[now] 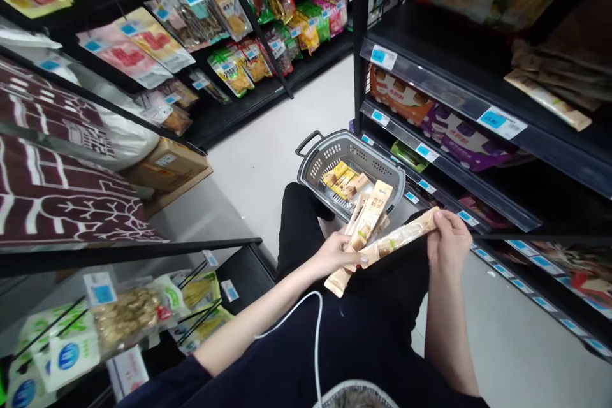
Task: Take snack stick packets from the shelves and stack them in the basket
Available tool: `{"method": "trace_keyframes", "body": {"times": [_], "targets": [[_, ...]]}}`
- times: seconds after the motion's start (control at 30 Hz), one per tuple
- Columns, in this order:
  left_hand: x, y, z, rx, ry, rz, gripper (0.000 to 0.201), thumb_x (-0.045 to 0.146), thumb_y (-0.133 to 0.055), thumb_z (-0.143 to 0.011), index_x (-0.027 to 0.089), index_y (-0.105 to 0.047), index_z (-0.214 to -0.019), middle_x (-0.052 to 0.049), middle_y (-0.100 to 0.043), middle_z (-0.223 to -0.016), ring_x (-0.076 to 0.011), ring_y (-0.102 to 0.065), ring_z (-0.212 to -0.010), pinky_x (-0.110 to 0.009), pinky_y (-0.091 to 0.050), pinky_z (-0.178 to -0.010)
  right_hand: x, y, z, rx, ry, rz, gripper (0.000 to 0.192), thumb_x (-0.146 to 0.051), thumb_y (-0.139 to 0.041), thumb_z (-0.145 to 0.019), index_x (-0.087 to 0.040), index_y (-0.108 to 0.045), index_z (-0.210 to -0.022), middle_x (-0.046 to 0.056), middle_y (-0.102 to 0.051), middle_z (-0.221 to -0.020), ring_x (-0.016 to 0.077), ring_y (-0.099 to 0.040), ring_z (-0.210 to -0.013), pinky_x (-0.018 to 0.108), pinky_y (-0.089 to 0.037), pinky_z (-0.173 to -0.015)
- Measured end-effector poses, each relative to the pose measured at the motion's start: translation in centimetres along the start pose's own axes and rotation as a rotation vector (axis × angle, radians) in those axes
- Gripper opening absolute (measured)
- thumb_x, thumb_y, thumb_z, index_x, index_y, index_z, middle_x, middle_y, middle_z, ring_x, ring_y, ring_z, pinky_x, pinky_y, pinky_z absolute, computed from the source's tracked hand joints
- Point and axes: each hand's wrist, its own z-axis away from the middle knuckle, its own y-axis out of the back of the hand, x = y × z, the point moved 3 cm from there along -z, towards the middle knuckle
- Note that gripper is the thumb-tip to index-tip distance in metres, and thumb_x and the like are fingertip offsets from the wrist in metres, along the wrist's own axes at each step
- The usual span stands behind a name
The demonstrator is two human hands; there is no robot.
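Note:
Several long, narrow beige snack packets (374,210) are fanned out in my left hand (337,255), its thumb pressed over their lower ends. One more beige packet (401,235) slants to the right, and my right hand (448,242) pinches its far end while its near end lies under my left thumb. Just beyond my knees a grey shopping basket (351,140) stands on the floor. Inside it lie yellow packets (340,178) and a light brown one beside them. The packets in my hands cover part of the basket's near side.
On the right, a black shelf (440,57) with price tags holds orange and purple multipacks (459,131); a beige packet (549,99) lies on its upper level. Bagged snacks (167,44) hang at the back left. A cardboard box (169,166) is at left. A white cable (317,338) crosses my front.

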Motion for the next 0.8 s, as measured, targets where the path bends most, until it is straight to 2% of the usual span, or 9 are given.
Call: {"method": "trace_keyframes", "body": {"times": [0.07,0.17,0.27,0.37,0.47,0.53,0.67,0.8], "targets": [[0.1,0.4,-0.3,-0.023,0.032,0.034,0.023,0.034,-0.072,-0.059,0.012,-0.066,-0.061,0.001,-0.059,-0.063,-0.0136,-0.053,-0.063,-0.022,-0.041,-0.060,-0.3,-0.3,0.0,-0.043,-0.039,-0.020,0.022,-0.025,-0.075,-0.056,-0.015,-0.062,-0.070,-0.002,-0.059,-0.067,0.0088,-0.054,-0.062,0.024,-0.046,-0.063],[0.5,0.4,-0.7,-0.109,0.033,0.043,0.023,0.034,-0.073,-0.058,0.013,-0.067,-0.065,0.000,-0.060,-0.067,-0.0149,-0.054,-0.068,-0.023,-0.041,-0.064,-0.4,-1.2,0.4,-0.126,-0.176,-0.180,0.023,-0.030,-0.072,-0.063,-0.019,-0.056,-0.075,-0.004,-0.056,-0.070,0.0092,-0.053,-0.064,0.026,-0.046,-0.062],[0.5,-0.2,-1.2,-0.192,0.027,0.037,0.024,0.032,-0.075,-0.056,0.013,-0.069,-0.070,-0.001,-0.062,-0.075,-0.0175,-0.055,-0.079,-0.023,-0.041,-0.071,-0.4,-2.3,0.6,-0.198,-0.291,-0.382,0.019,-0.030,-0.065,-0.071,-0.021,-0.049,-0.073,-0.007,-0.046,-0.062,0.0057,-0.045,-0.052,0.019,-0.041,-0.049],[-0.3,-1.1,-1.5,-0.176,0.071,0.097,0.027,0.032,-0.075,-0.056,0.013,-0.069,-0.074,-0.002,-0.063,-0.077,-0.0166,-0.055,-0.078,-0.024,-0.041,-0.073,-0.3,-2.6,0.3,-0.232,-0.315,-0.522,0.018,-0.028,-0.055,-0.079,-0.020,-0.044,-0.067,-0.008,-0.033,-0.054,0.0047,-0.030,-0.041,0.016,-0.031,-0.037],[-1.2,-1.6,-1.5,-0.131,0.146,0.175,0.024,0.034,-0.074,-0.057,0.012,-0.066,-0.065,0.000,-0.058,-0.062,-0.0115,-0.051,-0.062,-0.022,-0.040,-0.062,-0.2,-2.6,-0.2,-0.277,-0.345,-0.620,0.023,-0.027,-0.048,-0.083,-0.019,-0.042,-0.063,-0.008,-0.027,-0.052,0.0047,-0.024,-0.038,0.014,-0.027,-0.033],[-1.5,-1.8,-1.4,-0.112,0.180,0.199,0.024,0.031,-0.075,-0.055,0.011,-0.063,-0.059,0.002,-0.054,-0.058,-0.0097,-0.048,-0.058,-0.020,-0.038,-0.058,-0.2,-2.8,-0.3,-0.310,-0.370,-0.675,0.024,-0.026,-0.047,-0.085,-0.019,-0.042,-0.063,-0.008,-0.026,-0.052,0.0042,-0.022,-0.037,0.012,-0.026,-0.033],[-1.1,-1.7,-1.4,-0.052,0.214,0.257,0.023,0.027,-0.077,-0.051,0.011,-0.063,-0.058,0.001,-0.056,-0.061,-0.0104,-0.050,-0.060,-0.020,-0.038,-0.055,-0.6,-3.4,-0.2,-0.325,-0.384,-0.638,0.024,-0.029,-0.046,-0.086,-0.020,-0.044,-0.064,-0.007,-0.030,-0.053,0.0051,-0.028,-0.040,0.014,-0.031,-0.036],[-0.8,-1.5,-1.3,-0.027,0.282,0.339,0.022,0.027,-0.076,-0.051,0.011,-0.064,-0.059,0.000,-0.058,-0.058,-0.0108,-0.051,-0.054,-0.021,-0.038,-0.052,-1.0,-3.5,-0.1,-0.283,-0.355,-0.415,0.029,-0.050,-0.044,-0.082,-0.024,-0.053,-0.073,-0.002,-0.049,-0.066,0.0116,-0.047,-0.058,0.027,-0.045,-0.054]]}}
